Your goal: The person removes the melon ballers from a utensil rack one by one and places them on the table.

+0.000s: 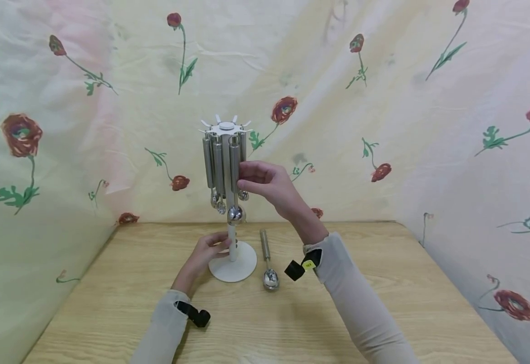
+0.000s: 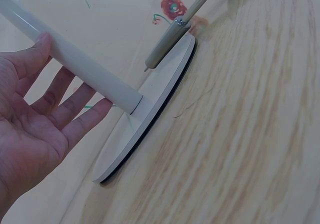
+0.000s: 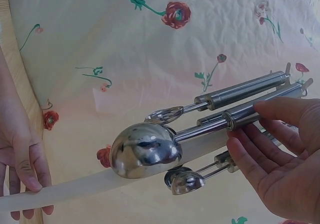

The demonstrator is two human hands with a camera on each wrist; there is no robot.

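Observation:
A white utensil stand [image 1: 239, 273] with a round base and a notched top stands upright on the table. Several steel tools with thick handles [image 1: 208, 162] hang around it. My left hand [image 1: 208, 247] holds the post [image 2: 75, 59] low down, thumb on one side and fingers on the other. Higher up, my right hand [image 1: 269, 184] pinches the handle of a hanging steel ice cream scoop [image 3: 147, 151] between thumb and fingers. The scoop's large round bowl points down, in front of the post. A second steel scoop [image 1: 271, 279] lies on the table, right of the base.
The light wooden table [image 1: 338, 313] reaches back to a hanging cloth [image 1: 328, 126] printed with red flowers, which also closes off both sides. Smaller spoon-like heads [image 3: 187, 182] hang close to the scoop being pinched.

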